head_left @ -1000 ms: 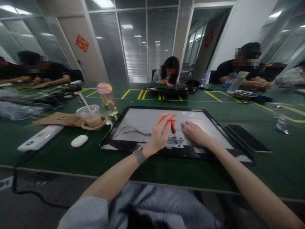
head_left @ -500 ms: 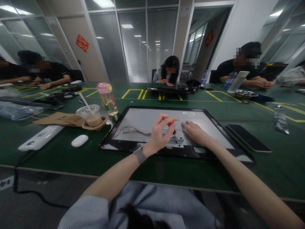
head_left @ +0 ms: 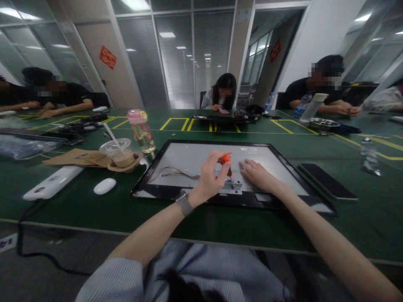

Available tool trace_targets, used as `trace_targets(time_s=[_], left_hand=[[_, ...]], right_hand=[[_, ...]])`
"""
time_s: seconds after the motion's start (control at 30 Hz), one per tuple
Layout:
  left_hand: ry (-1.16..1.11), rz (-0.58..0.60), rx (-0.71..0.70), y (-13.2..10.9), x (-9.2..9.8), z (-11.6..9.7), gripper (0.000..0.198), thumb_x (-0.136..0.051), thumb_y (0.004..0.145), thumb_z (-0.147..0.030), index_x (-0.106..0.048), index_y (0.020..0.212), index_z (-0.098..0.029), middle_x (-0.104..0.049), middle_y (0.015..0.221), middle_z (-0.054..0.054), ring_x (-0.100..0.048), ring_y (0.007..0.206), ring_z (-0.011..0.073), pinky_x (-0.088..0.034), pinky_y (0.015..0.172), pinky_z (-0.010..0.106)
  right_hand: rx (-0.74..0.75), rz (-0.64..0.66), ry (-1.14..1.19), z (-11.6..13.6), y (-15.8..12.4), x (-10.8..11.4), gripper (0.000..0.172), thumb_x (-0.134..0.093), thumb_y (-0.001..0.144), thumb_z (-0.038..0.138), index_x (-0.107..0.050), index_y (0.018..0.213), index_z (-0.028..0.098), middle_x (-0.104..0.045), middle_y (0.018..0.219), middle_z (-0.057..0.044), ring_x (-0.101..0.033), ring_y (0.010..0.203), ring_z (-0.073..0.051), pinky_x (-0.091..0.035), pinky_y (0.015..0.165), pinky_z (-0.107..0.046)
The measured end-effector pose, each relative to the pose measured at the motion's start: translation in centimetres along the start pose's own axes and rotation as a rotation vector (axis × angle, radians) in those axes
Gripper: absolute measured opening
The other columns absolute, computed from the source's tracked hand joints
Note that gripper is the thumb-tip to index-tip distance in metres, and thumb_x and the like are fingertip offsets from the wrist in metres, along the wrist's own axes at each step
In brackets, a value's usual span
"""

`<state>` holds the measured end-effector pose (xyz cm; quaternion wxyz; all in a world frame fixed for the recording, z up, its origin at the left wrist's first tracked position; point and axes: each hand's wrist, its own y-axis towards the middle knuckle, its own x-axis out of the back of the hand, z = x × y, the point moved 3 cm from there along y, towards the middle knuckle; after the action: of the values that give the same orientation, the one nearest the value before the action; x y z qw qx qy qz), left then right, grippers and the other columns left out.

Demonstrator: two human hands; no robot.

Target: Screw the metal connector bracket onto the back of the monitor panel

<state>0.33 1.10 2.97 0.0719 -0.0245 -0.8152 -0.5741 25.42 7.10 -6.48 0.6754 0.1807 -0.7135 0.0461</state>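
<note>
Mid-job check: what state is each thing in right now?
panel, back side up, wires exposed
left hand, gripping the screwdriver
screwdriver, upright, tip down at the panel
right hand, open, flat on the panel
phone, flat, screen dark
bottle, upright, capped

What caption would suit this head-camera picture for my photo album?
Left hand holds an orange screwdriver tip-down at a metal bracket; right hand lies flat on the monitor panel.

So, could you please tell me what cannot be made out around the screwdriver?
Head view.
The screwdriver tip: too small and blurred to see what it meets on the bracket.
Its handle: mostly hidden by the left hand.
The panel under the right hand: covered.
The label: text too small.
</note>
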Motion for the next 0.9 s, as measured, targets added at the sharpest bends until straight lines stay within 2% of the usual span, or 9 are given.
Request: trace_targets(time_s=[0.13, 0.3, 0.5, 0.7, 0.9], left_hand=[[0.035, -0.001, -0.020, 0.1, 0.0, -0.1, 0.015, -0.061, 0.106, -0.024, -0.068, 0.118, -0.018, -0.067, 0.095, 0.003, -0.064, 0.084, 0.0146, -0.054, 0.078, 0.028], [0.048, 0.009, -0.016, -0.1, 0.0, 0.0, 0.016, -0.058, 0.108, -0.027, -0.067, 0.118, -0.018, -0.069, 0.097, 0.004, -0.065, 0.084, 0.0147, -0.054, 0.077, 0.028], [0.054, 0.016, -0.009, -0.4, 0.0, -0.1, 0.025, -0.045, 0.112, -0.028, -0.068, 0.116, -0.018, -0.071, 0.100, 0.007, -0.067, 0.089, 0.0167, -0.056, 0.080, 0.030], [0.091, -0.031, -0.003, -0.2, 0.2, -0.2, 0.027, -0.043, 0.112, -0.023, -0.068, 0.119, -0.017, -0.071, 0.109, 0.009, -0.069, 0.100, 0.0190, -0.057, 0.087, 0.033], [0.120, -0.018, 0.004, -0.2, 0.4, 0.0, 0.021, -0.056, 0.109, -0.029, -0.072, 0.118, -0.019, -0.065, 0.101, 0.006, -0.066, 0.086, 0.0156, -0.057, 0.079, 0.030]], right_hand=[[0.009, -0.010, 0.020, 0.0, 0.2, 0.1, 0.051, -0.036, 0.108, 0.029, -0.056, 0.153, 0.016, -0.060, 0.153, -0.024, -0.059, 0.140, -0.039, -0.049, 0.114, -0.059], [0.028, 0.023, 0.073, -0.1, 0.2, 0.4, 0.053, -0.035, 0.108, 0.031, -0.054, 0.154, 0.013, -0.056, 0.157, -0.025, -0.057, 0.143, -0.040, -0.048, 0.116, -0.060], [0.101, 0.047, 0.175, -0.1, 0.0, 1.0, 0.054, -0.032, 0.108, 0.031, -0.052, 0.158, 0.020, -0.051, 0.164, -0.020, -0.047, 0.153, -0.035, -0.034, 0.123, -0.067], [0.094, 0.066, 0.229, 0.0, -0.1, 1.1, 0.055, -0.031, 0.109, 0.033, -0.050, 0.160, 0.023, -0.048, 0.167, -0.019, -0.048, 0.153, -0.034, -0.037, 0.122, -0.066], [0.063, 0.090, 0.174, 0.4, 0.0, 1.1, 0.055, -0.032, 0.109, 0.030, -0.049, 0.160, 0.020, -0.047, 0.166, -0.020, -0.048, 0.153, -0.034, -0.040, 0.121, -0.063]])
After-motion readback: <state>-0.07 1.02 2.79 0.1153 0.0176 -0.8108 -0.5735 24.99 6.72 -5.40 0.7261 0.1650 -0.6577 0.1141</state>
